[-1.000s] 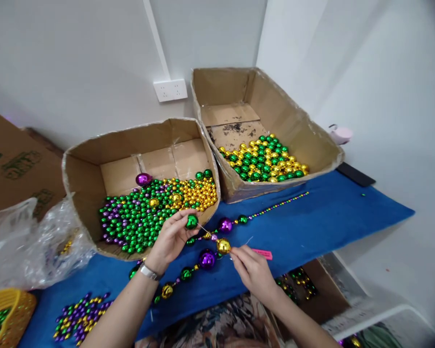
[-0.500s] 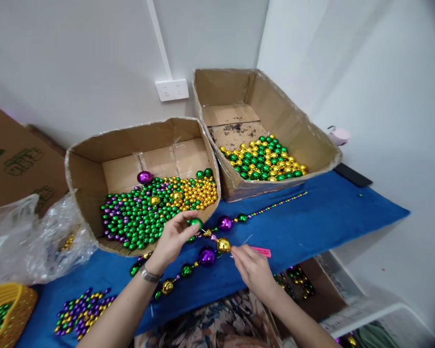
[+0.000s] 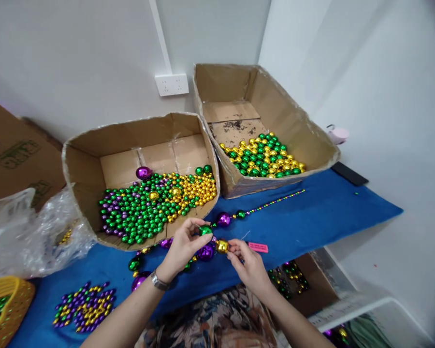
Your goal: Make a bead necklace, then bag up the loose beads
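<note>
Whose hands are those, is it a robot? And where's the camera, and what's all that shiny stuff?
There's no robot here, just a person's two bare hands. One camera, worn on that person's head, looks forward and down.

The left hand holds a green ball. The right hand has its fingertips at the edge of a gold ball; I can't tell how firmly they grip.

Around them, a string of balls lies on a blue cloth, near a pink tag. Behind stand two boxes: the left box and the right box, both holding shiny beads. Towards the picture's left are a bead pile and a yellow basket.
</note>
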`<state>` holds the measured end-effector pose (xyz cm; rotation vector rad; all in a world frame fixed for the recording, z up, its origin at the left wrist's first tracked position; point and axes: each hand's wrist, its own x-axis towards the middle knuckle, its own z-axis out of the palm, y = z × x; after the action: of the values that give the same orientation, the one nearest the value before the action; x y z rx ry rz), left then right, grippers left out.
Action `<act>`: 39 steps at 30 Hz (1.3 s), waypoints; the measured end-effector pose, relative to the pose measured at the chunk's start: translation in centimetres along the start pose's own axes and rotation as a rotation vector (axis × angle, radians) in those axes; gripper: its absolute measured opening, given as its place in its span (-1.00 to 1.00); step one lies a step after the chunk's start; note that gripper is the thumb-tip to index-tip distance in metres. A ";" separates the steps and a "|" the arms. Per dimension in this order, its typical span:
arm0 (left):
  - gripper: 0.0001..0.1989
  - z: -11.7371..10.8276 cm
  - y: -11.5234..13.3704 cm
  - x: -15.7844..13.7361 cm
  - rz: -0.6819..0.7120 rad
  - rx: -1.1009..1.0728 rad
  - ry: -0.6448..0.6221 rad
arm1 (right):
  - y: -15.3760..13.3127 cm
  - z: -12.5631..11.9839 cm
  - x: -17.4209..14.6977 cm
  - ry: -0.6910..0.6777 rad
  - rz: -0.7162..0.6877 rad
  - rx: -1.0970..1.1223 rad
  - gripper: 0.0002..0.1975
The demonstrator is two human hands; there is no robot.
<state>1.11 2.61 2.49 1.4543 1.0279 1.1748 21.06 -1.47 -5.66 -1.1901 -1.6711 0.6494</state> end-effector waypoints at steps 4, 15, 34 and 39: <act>-0.71 0.2 -0.3 -0.1 -0.054 -0.007 -0.020 | 1.1 0.8 -0.2 -0.044 0.138 0.168 -0.79; -0.77 0.7 -1.9 0.6 0.152 0.315 -0.110 | 2.8 0.1 -0.6 -0.124 0.025 -0.125 -0.64; -0.56 -1.2 2.5 5.0 0.155 0.133 -0.034 | -2.4 -0.8 3.4 -0.038 -0.166 0.040 -0.82; -0.75 -2.7 -0.3 12.1 0.240 0.963 0.080 | -3.0 -1.5 3.1 -0.027 -0.052 0.230 -0.82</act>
<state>0.57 14.81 4.43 2.3298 1.6282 0.9204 20.99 0.06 -1.37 -0.9754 -1.5961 0.8049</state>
